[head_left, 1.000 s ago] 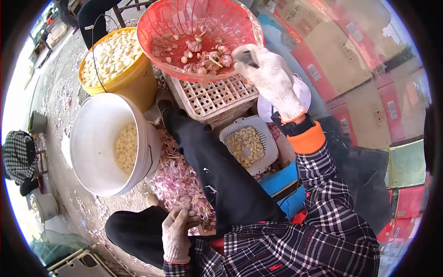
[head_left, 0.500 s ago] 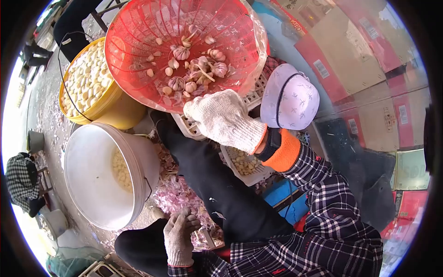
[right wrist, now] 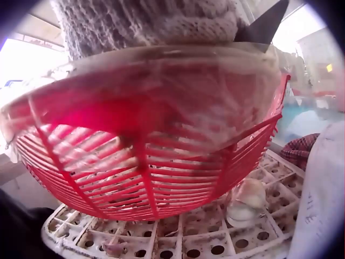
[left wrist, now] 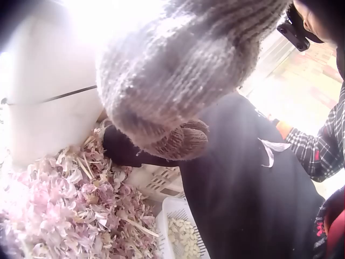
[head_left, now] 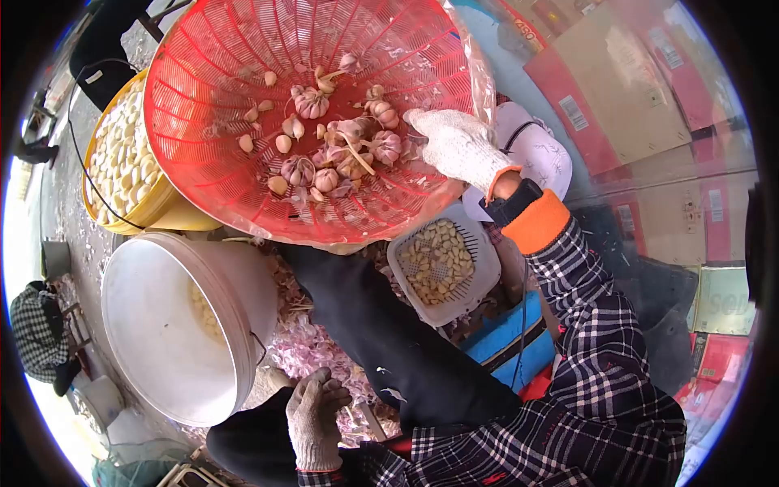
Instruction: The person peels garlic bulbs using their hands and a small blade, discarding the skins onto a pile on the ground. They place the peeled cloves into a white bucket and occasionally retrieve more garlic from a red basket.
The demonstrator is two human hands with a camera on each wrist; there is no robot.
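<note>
My gloved right hand (head_left: 462,146) grips the right rim of a red plastic basket (head_left: 219,73), fingers over its inner side. The basket holds several garlic bulbs (head_left: 312,103) and loose cloves. A grey pointed knife blade (right wrist: 267,24) sticks out from this hand in the right wrist view, its handle hidden. Plastic film covers the basket's rim. Below it is a holed white crate (right wrist: 183,237) with a garlic bulb (right wrist: 248,199) on it. My gloved left hand (head_left: 315,414) is loosely curled near my leg, holding nothing, above a heap of pink garlic skins (head_left: 304,349).
On the left are a white bucket (head_left: 162,325) with peeled cloves inside and a yellow bucket (head_left: 174,211) full of cloves. A white slotted basket (head_left: 487,272) of cloves sits right of my leg. A pale hat (head_left: 548,158) lies behind my right wrist. Cardboard boxes (head_left: 617,89) line the right.
The right hand has moved onto the red basket's rim, and the basket has come nearer over the white crate and my knee. The left hand has barely moved. The view has shifted somewhat.
</note>
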